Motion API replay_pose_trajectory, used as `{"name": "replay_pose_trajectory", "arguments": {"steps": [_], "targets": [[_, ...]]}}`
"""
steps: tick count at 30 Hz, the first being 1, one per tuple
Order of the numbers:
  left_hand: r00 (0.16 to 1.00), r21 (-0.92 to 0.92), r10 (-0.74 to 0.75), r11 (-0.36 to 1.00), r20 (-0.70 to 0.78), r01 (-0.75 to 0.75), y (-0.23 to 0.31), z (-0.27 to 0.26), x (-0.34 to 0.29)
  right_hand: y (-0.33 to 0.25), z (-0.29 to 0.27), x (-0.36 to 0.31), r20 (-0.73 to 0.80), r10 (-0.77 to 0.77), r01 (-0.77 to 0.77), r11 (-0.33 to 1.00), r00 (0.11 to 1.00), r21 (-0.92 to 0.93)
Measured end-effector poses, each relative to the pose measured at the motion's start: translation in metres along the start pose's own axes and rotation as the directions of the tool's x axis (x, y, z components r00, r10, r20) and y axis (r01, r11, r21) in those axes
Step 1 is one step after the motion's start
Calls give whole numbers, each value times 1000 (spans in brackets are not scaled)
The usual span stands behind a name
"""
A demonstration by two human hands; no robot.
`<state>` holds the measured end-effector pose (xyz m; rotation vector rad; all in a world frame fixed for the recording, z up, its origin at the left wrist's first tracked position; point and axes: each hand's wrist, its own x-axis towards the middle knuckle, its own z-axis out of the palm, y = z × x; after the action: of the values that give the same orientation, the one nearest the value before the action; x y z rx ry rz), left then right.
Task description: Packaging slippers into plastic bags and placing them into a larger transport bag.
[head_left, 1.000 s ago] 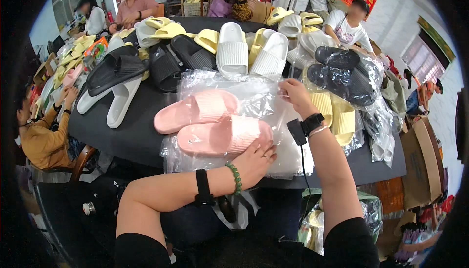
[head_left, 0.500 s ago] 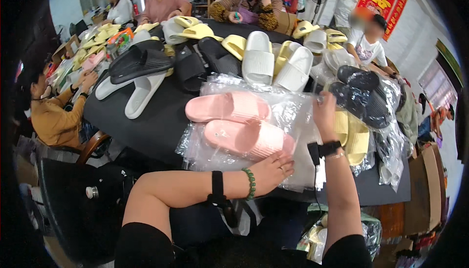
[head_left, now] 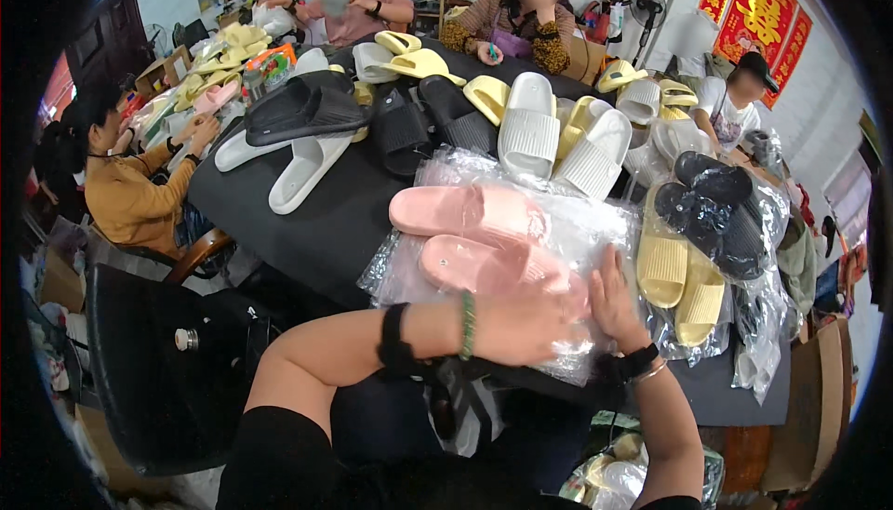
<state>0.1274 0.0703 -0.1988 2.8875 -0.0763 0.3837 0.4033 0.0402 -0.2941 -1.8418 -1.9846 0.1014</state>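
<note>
Two pink slippers [head_left: 465,263] lie side by side on clear plastic bags [head_left: 586,226] at the table's front, toes pointing right. My left hand [head_left: 530,324] reaches across in front of the nearer slipper. It is blurred, but its fingers look stretched out over the plastic by the slipper's toe end. Beside it, my right hand [head_left: 614,301] rests on the bag with fingers extended, holding nothing. To its right, yellow slippers [head_left: 662,273] and black slippers [head_left: 735,221] sit in clear bags.
Black slippers [head_left: 307,108], white slippers [head_left: 530,124] and yellow ones cover the far side of the dark table [head_left: 270,240]. Several people sit around it. A black chair [head_left: 139,370] stands at the left, and cardboard [head_left: 814,370] at the right.
My right hand has let go of the bag's far edge and come down toward me, opening flat. My left hand has slid along the bag toward it. The whole view has shifted slightly.
</note>
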Motion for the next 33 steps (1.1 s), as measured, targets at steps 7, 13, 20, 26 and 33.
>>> {"name": "replay_pose_trajectory", "arguments": {"steps": [7, 13, 20, 26, 33], "targets": [[358, -218, -626, 655, -692, 723, -55, -77, -59, -1, 6, -5, -48, 60, -61, 998, 997, -25], [169, -666, -985, 143, -26, 732, -103, -45, -82, -2, 11, -2, -50, 67, -68, 997, 997, -32], [300, -643, -944, 147, 134, 751, -91, -39, -45, -7, 9, -1, -44, 84, -85, 996, 995, -11], [400, -776, -907, 156, 132, 611, -108, -29, -72, -10, 6, 0, -24, 102, -103, 995, 994, -21], [331, -943, -906, -170, 263, 285, -99, -49, -114, -6, 8, 0, -21, 105, -106, 993, 994, -47]]}}
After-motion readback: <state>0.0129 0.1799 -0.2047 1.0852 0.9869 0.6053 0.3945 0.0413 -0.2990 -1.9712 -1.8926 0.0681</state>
